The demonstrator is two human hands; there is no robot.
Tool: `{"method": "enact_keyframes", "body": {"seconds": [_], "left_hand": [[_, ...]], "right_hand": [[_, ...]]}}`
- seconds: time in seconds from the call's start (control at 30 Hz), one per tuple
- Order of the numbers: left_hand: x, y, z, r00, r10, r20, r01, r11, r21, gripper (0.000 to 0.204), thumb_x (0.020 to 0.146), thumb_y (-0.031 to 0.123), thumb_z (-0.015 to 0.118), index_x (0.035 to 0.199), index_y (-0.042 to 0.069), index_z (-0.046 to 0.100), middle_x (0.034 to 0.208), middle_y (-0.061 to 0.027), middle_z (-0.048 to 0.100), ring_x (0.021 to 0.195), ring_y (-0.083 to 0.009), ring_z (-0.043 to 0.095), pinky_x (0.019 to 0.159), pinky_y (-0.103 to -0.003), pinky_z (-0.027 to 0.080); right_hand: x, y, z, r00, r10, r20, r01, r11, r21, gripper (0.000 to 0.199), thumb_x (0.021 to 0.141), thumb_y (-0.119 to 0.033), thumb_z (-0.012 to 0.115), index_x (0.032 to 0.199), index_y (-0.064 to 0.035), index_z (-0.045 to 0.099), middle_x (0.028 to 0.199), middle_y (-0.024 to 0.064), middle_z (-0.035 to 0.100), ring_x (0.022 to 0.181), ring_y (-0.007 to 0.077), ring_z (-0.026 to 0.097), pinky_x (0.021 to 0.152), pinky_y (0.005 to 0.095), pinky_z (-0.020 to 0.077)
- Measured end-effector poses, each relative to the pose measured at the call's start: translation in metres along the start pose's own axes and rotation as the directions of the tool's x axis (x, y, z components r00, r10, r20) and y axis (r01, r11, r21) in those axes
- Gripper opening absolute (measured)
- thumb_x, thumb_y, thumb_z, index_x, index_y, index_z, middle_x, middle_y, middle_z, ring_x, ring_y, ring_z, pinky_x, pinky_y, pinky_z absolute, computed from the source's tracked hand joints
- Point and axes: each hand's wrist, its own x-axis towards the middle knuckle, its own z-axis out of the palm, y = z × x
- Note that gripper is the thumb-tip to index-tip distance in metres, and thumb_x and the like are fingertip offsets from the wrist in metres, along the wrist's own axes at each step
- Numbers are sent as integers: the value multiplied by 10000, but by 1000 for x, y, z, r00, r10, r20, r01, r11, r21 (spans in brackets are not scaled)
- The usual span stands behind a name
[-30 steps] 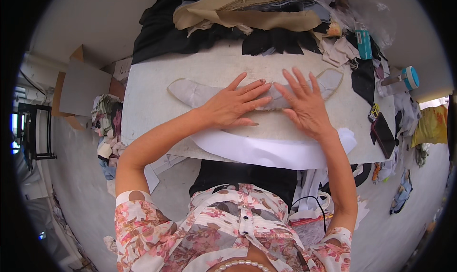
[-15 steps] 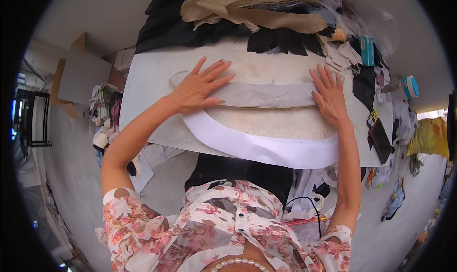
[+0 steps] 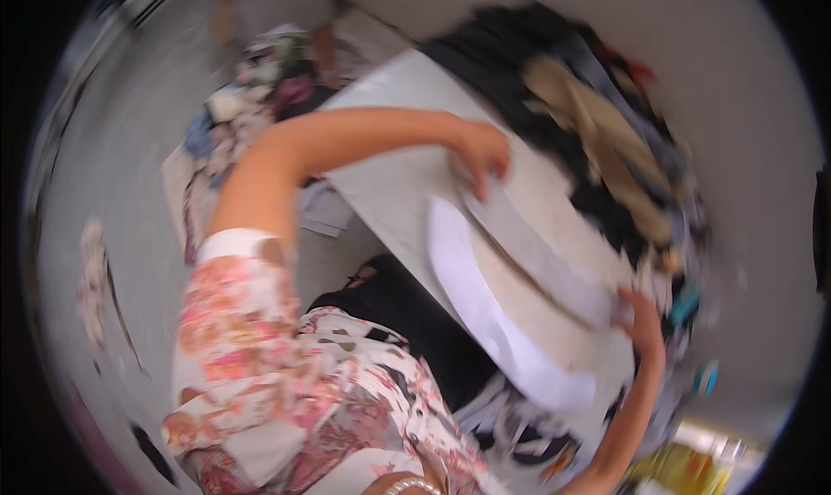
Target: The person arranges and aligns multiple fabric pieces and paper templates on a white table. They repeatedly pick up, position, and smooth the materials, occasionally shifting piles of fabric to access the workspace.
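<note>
**Curved gray strip held at its two ends above a second, white strip**

The gray strip point(image 3: 538, 257) lies aslant over the tabletop point(image 3: 389, 183), bowed toward its near edge. The left hand point(image 3: 483, 153) pinches its upper-left end with curled fingers; the right hand point(image 3: 640, 322) grasps the lower-right end between thumb and fingers. A white strip point(image 3: 485, 300) follows the tabletop's near edge, apart from the gray one, with a narrow bare band between them. Dark cloth point(image 3: 493, 62) covers the far side, tan cloth point(image 3: 597, 127) heaped upon it. Open surface remains in two places — beneath and around the left forearm, and between the gray strip and the dark cloth. Beyond the right hand stands a teal box point(image 3: 685, 305) — too blurred for any lettering to be read.
</note>
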Motion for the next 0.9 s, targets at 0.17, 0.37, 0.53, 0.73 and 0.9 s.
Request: {"method": "enact_keyframes", "body": {"seconds": [0.17, 0.37, 0.53, 0.73, 0.9], "left_hand": [[26, 22, 6, 981, -112, 159, 92, 988, 127, 613, 534, 521, 869, 987, 138, 716, 988, -51, 705, 983, -254, 637, 794, -379, 489], [-1, 53, 2, 964, -235, 124, 237, 971, -5, 580, 517, 472, 896, 905, 93, 689, 903, -74, 693, 854, -238, 631, 721, -367, 478], [-48, 62, 11, 942, -335, -15, 333, 940, -67, 518, 518, 400, 887, 891, 98, 690, 820, -57, 673, 802, -246, 632, 694, -385, 470], [-104, 83, 34, 813, -551, -190, 262, 637, -725, 529, 555, 214, 907, 1017, 93, 679, 885, -50, 692, 787, -169, 648, 592, -318, 522], [-147, 94, 44, 649, -612, -451, -117, 506, -855, 411, 691, 33, 823, 1068, 38, 659, 940, -70, 699, 813, -154, 665, 635, -285, 548]], "right_hand": [[12, -5, -16, 983, 20, 185, 8, 989, -146, 646, 415, -270, 880, 1001, -88, 678, 922, 112, 639, 941, 335, 580, 826, 414, 467], [22, 10, -8, 958, -156, 240, 246, 877, -413, 607, 412, -366, 890, 892, -56, 688, 802, 129, 637, 849, 324, 604, 824, 423, 467], [25, -39, -54, 835, 224, 502, -88, 956, -280, 783, 642, -496, 781, 1239, -27, 587, 1153, 219, 649, 1099, 373, 598, 929, 435, 460], [40, -23, -86, 957, -13, 290, 41, 995, -92, 485, 645, -260, 798, 1041, -27, 641, 832, 173, 667, 711, 309, 644, 659, 413, 504], [99, -73, -126, 984, -176, 23, 176, 984, 12, 443, 619, -218, 794, 979, -22, 626, 786, 148, 634, 701, 271, 613, 674, 386, 491]]}}
